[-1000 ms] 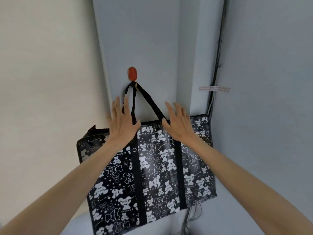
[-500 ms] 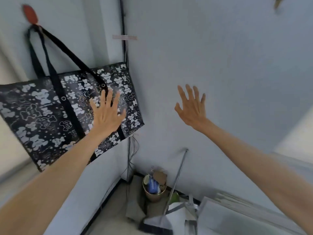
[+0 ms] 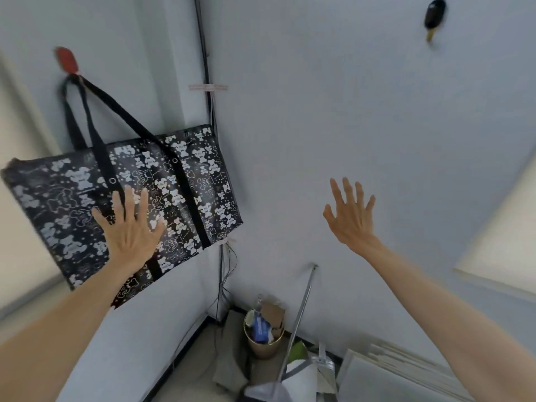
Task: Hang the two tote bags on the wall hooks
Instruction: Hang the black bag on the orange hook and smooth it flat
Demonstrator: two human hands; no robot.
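Observation:
A black tote bag [image 3: 188, 181] printed with white bears hangs by its black straps from a red wall hook [image 3: 66, 60] at the upper left. My left hand [image 3: 130, 230] is spread flat in front of the bag's lower face, holding nothing. Out to the right, my right hand [image 3: 352, 216] is raised before the bare wall, fingers apart and empty. A black wall hook [image 3: 434, 15] sits high on the right wall with nothing on it. No second bag is in view.
Dark cables [image 3: 206, 82] run down the wall corner beside the bag. On the floor below stand a small bin [image 3: 262, 335] full of rubbish, a broom with a metal handle [image 3: 300, 309], and flat white boards [image 3: 385, 375] leaning at the lower right.
The view has swung right, away from the hung bag. Both hands came off the bag's top edge; the left has dropped to its lower face and the right has moved out to the right wall.

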